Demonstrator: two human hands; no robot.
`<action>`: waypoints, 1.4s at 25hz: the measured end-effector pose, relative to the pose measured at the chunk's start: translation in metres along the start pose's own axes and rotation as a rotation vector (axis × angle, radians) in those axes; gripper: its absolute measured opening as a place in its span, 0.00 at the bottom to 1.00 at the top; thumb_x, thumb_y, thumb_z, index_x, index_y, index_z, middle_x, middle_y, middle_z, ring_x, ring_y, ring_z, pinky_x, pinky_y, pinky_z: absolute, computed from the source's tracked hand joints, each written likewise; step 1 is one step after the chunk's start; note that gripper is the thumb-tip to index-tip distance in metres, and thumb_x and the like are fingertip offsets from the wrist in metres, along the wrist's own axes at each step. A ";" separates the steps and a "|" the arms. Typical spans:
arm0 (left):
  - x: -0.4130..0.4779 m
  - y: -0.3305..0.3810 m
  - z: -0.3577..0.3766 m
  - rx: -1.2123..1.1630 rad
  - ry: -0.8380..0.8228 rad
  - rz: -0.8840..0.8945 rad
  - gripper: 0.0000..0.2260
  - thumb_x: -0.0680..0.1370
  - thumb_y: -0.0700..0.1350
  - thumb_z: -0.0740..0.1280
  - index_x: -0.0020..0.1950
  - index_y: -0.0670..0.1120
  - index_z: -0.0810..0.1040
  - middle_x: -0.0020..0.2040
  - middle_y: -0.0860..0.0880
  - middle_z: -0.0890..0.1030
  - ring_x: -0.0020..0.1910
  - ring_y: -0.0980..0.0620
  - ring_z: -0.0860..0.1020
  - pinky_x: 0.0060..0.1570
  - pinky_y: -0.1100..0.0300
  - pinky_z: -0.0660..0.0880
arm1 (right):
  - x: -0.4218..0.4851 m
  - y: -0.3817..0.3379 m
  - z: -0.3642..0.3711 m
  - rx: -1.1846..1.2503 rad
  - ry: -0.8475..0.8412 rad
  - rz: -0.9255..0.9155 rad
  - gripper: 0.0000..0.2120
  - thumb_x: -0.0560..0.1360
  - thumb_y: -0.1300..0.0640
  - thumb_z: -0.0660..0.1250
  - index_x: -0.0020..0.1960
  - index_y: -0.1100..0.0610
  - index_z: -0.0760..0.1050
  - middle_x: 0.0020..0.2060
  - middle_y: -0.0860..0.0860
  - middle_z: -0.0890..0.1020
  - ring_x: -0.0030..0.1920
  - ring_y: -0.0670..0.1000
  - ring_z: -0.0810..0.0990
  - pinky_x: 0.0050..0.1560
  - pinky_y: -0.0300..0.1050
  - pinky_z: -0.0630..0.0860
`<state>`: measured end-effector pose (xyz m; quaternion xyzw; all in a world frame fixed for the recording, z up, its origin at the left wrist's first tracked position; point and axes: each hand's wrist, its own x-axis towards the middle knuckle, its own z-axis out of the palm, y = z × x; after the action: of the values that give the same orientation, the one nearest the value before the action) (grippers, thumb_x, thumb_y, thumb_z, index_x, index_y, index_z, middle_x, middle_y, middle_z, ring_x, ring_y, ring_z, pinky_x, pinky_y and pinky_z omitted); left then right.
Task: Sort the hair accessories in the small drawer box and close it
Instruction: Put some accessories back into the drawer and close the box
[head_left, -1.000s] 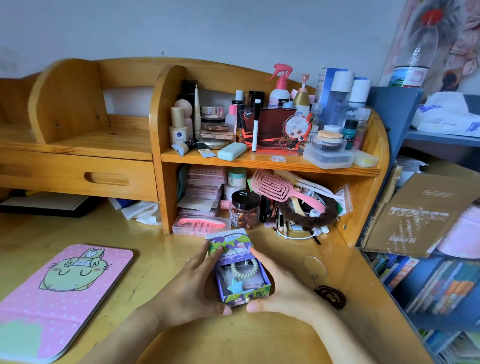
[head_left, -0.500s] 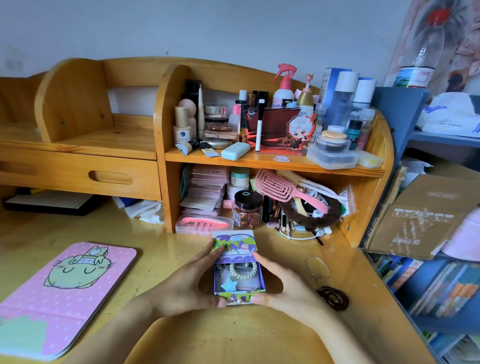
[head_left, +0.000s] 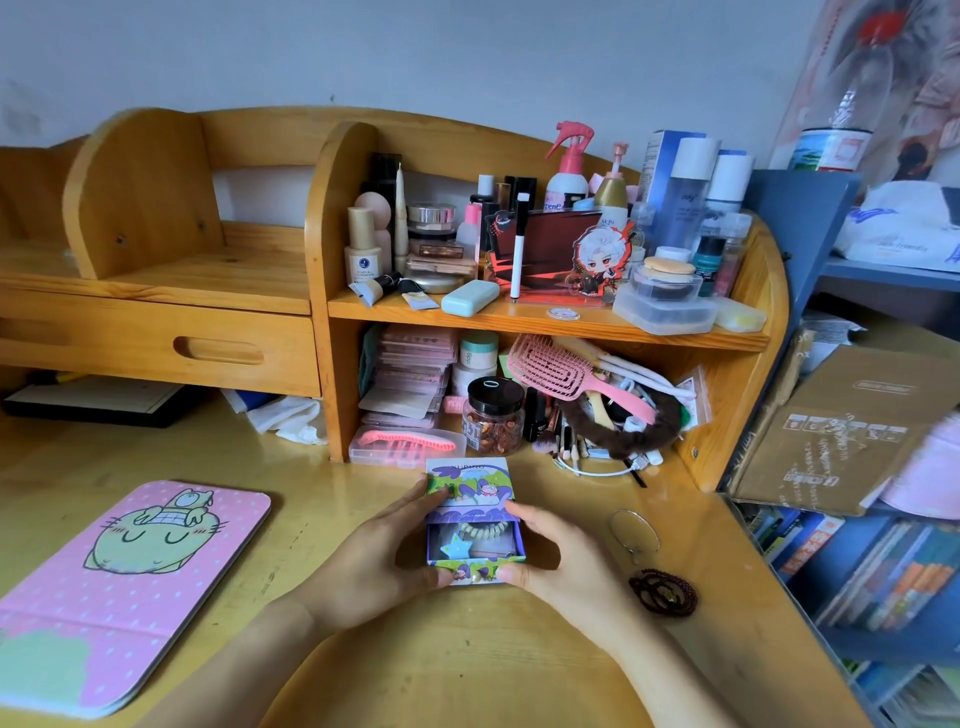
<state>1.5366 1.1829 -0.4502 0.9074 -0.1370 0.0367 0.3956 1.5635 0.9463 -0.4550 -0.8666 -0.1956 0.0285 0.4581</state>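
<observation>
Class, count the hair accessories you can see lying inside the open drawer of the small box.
2. A pale spiral hair tie lies at the back of the drawer, and a blue star clip sits at the front left. More may be hidden beneath them or under the box's sleeve.

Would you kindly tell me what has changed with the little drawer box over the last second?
The drawer has slid further into its sleeve, pushed by both thumbs. The left hand and right hand still hold the box; the spiral hair tie and star clip remain inside.
</observation>
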 end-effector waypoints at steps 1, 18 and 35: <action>0.000 0.000 0.000 0.005 0.019 0.005 0.38 0.66 0.58 0.74 0.72 0.59 0.59 0.75 0.58 0.53 0.71 0.67 0.53 0.61 0.81 0.50 | 0.001 0.000 0.001 0.000 0.015 0.003 0.30 0.64 0.48 0.75 0.62 0.32 0.68 0.61 0.37 0.75 0.60 0.32 0.70 0.62 0.37 0.68; -0.003 0.006 0.004 0.009 0.092 0.118 0.13 0.72 0.45 0.72 0.49 0.57 0.71 0.64 0.52 0.73 0.72 0.67 0.52 0.62 0.65 0.64 | 0.005 0.001 0.009 -0.097 0.149 -0.008 0.27 0.65 0.49 0.75 0.62 0.39 0.72 0.57 0.40 0.80 0.58 0.36 0.75 0.56 0.33 0.69; 0.003 0.001 0.009 0.058 0.203 -0.020 0.19 0.66 0.54 0.72 0.53 0.61 0.67 0.53 0.48 0.80 0.48 0.49 0.77 0.51 0.53 0.74 | 0.008 -0.006 0.011 -0.173 0.252 0.004 0.21 0.65 0.49 0.76 0.57 0.44 0.77 0.54 0.40 0.82 0.54 0.40 0.78 0.55 0.37 0.74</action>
<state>1.5391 1.1749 -0.4553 0.9113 -0.0858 0.1286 0.3816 1.5666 0.9612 -0.4559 -0.9000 -0.1364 -0.0967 0.4026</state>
